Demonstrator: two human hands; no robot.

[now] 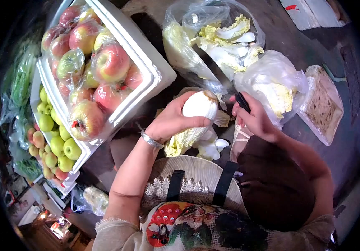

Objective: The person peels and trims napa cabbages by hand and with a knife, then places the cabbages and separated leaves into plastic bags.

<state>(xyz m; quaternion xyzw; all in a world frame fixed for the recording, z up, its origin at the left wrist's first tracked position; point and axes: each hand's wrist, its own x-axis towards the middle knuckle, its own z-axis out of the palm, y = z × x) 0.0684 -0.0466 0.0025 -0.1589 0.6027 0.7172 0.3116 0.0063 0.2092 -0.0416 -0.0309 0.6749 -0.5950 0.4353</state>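
A whole napa cabbage (199,109) with a brown cut base lies in my left hand (176,119), its white root end facing up and away from me. My right hand (253,115) is closed on the black handle of a knife (242,101); the broad dark blade extends up and to the left, beyond the cabbage. Loose leaves (209,144) lie below the cabbage. Beyond the blade, an open clear plastic bag (173,42) holds yellow and white leaves (230,46). Another bag (272,69) with cabbage in it sits right of the knife.
On the left, a white foam box (155,69) holds wrapped red apples (112,62). Green apples (57,145) and smaller fruit fill boxes beside it, with bagged greens (21,83) at the far left. A dirty foam tray (322,104) lies on the right.
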